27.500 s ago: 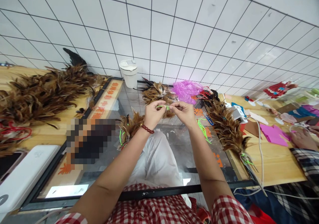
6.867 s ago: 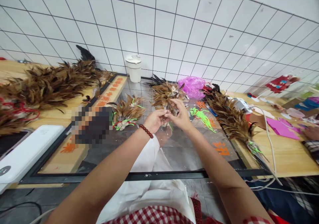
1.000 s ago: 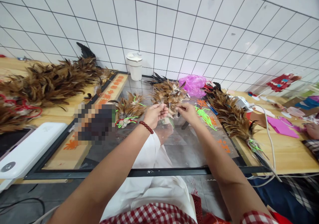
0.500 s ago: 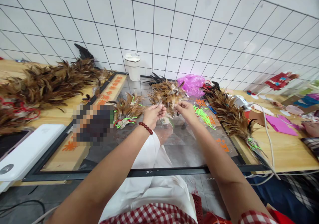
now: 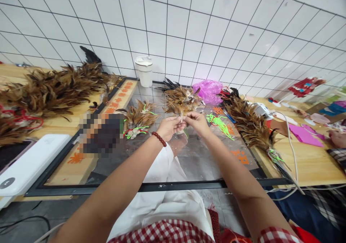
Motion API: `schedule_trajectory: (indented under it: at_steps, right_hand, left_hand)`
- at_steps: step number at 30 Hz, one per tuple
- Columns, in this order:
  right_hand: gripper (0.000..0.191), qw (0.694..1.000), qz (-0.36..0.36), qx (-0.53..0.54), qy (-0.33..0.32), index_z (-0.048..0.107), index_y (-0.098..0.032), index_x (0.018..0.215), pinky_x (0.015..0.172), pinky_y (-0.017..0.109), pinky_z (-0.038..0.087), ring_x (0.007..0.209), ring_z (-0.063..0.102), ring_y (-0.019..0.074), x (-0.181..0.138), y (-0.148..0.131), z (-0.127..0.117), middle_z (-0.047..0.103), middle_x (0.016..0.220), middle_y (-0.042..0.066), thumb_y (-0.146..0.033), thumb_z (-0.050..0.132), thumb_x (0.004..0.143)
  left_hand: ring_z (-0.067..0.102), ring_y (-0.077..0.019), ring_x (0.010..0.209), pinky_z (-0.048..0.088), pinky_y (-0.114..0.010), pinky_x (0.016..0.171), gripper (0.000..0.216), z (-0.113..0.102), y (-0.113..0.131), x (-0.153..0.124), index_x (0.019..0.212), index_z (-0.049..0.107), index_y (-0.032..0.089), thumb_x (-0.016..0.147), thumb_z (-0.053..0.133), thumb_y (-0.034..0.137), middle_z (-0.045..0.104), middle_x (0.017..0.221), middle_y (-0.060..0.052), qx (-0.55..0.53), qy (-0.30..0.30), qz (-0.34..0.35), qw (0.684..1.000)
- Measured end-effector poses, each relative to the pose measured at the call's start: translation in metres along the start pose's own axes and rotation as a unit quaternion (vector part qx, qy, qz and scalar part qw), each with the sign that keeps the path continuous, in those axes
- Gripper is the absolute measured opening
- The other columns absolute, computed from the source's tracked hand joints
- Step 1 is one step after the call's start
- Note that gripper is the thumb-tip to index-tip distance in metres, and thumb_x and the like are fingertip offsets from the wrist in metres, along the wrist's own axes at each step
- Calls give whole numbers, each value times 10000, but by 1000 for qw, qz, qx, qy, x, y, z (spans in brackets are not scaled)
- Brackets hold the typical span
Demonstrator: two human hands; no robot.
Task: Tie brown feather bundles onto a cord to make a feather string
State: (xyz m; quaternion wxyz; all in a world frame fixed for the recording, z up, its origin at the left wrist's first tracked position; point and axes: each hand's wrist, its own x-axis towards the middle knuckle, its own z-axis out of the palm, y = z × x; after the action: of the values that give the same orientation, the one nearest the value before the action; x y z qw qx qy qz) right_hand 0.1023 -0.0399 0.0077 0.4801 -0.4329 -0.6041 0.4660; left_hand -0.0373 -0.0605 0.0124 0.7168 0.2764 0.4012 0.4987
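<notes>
My left hand (image 5: 171, 127), with a dark red bead bracelet (image 5: 159, 139) at the wrist, is closed in a pinch above the glass tabletop (image 5: 197, 163). My right hand (image 5: 198, 123) pinches from the other side, its fingertips meeting the left ones. Between them is the pale lower end of a small brown feather (image 5: 180, 113); the fingers partly hide it. Just behind the hands lies a heap of brown feathers (image 5: 183, 97). A feather bundle (image 5: 139, 116) with green and red cord rests to the left, and bright green cords (image 5: 220, 126) lie to the right.
A white lidded cup (image 5: 145, 71) stands by the tiled wall, and a pink plastic bag (image 5: 209, 91) sits behind the feathers. Long feather bundles (image 5: 51, 88) line the left side, another (image 5: 248, 122) the right. A white cable (image 5: 293, 149) hangs over the right edge. Another person's hand (image 5: 337, 139) is far right.
My two hands have come together from slightly apart, and their fingertips now meet at the feather's pale end. The surrounding bundles and cords stay where they were.
</notes>
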Motion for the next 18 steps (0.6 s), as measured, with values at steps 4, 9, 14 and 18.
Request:
schedule_trajectory:
  at_steps: [4, 9, 14, 18]
  right_hand:
    - [204, 995, -31, -91, 19, 592, -172, 635, 498, 220, 343, 508, 435, 85, 1, 1, -2, 525, 560, -32, -365, 649, 670]
    - [231, 996, -30, -81, 18, 618, -167, 743, 559, 231, 383, 561, 468, 94, 1, 2, -1, 548, 633, -18, -393, 634, 695]
    - [569, 991, -74, -107, -12, 562, -202, 1108, 548, 230, 389, 594, 432, 88, 0, 0, -6, 551, 861, 8, -381, 750, 602]
    - [630, 967, -141, -210, 29, 528, -209, 1198, 601, 254, 413, 691, 465, 124, -1, 0, -6, 536, 996, 57, -340, 741, 620]
  left_hand:
    - [634, -116, 566, 532, -220, 567, 94, 0, -1, 0, 743, 653, 63, 764, 657, 155, 664, 655, -100, 16, -19, -2, 1000]
    - [621, -120, 542, 526, -232, 548, 102, -4, -3, 1, 696, 636, 73, 745, 672, 155, 653, 628, -94, 61, -23, 1, 998]
    - [644, -123, 646, 545, -289, 694, 54, -5, 2, 1, 747, 631, 91, 786, 602, 113, 673, 722, -88, -13, -20, -6, 1000]
    - [651, -133, 681, 543, -304, 717, 65, -5, 3, 2, 772, 638, 86, 798, 586, 115, 668, 746, -83, -15, -35, -20, 999]
